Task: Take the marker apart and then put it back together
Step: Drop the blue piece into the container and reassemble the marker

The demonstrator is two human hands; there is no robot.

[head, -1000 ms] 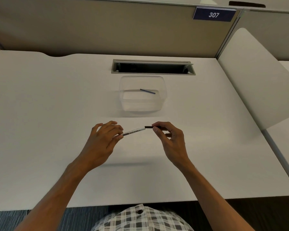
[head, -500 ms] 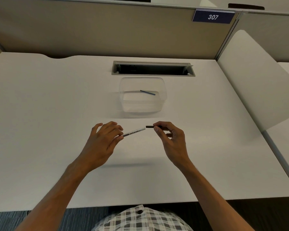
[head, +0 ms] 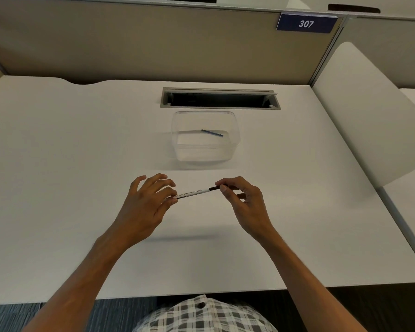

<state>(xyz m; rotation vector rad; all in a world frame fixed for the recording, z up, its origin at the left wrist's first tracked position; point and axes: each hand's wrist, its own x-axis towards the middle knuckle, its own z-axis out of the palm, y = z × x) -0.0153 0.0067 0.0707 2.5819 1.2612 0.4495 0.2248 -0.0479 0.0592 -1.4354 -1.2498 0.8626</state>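
Head view: the left hand point(head: 149, 202) is pinching the white marker barrel point(head: 194, 193) at its left end between thumb and fingertips, the remaining fingers spread. The right hand point(head: 243, 200) is pinching the black cap point(head: 214, 188), which is meeting the barrel's right end. The marker is being held above the desk point(head: 58, 164), at 6 o'clock from the clear container point(head: 235, 130). A blue stick point(head: 212, 133) is lying inside that container.

Handling: the barrel is judged light, rigid and smooth. Grip each piece close to the joint and keep both on one axis.
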